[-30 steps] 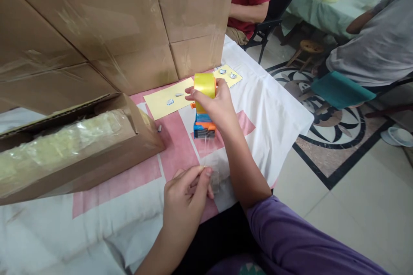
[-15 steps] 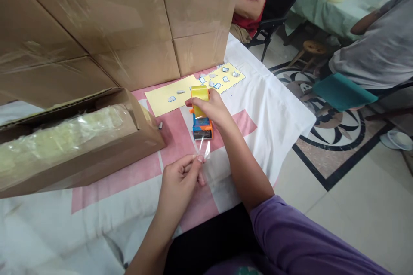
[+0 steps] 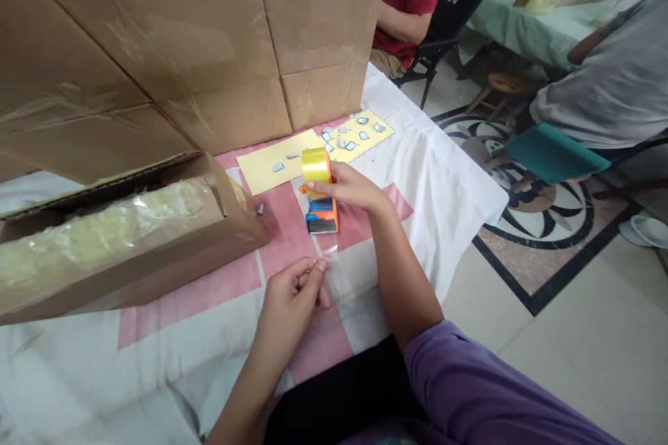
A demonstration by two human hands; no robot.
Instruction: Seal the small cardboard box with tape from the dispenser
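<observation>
Right hand (image 3: 351,185) gripping tape dispenser (image 3: 322,214), left hand (image 3: 292,290) pinching clear tape (image 3: 326,251) this side of it, 2 yellow sheets (image 3: 257,175) beyond

Seen through one head-worn camera, looking forward and steeply down across the desk (image 3: 449,184). Near the left fingers (image 3: 313,281) and right fingers (image 3: 326,189), caught around the middle of the frame. Wide enough to take in cardboard boxes (image 3: 193,21) at upper left, tiled floor (image 3: 589,334) at lower right, and a purple sleeve (image 3: 474,375) along the bottom.
</observation>
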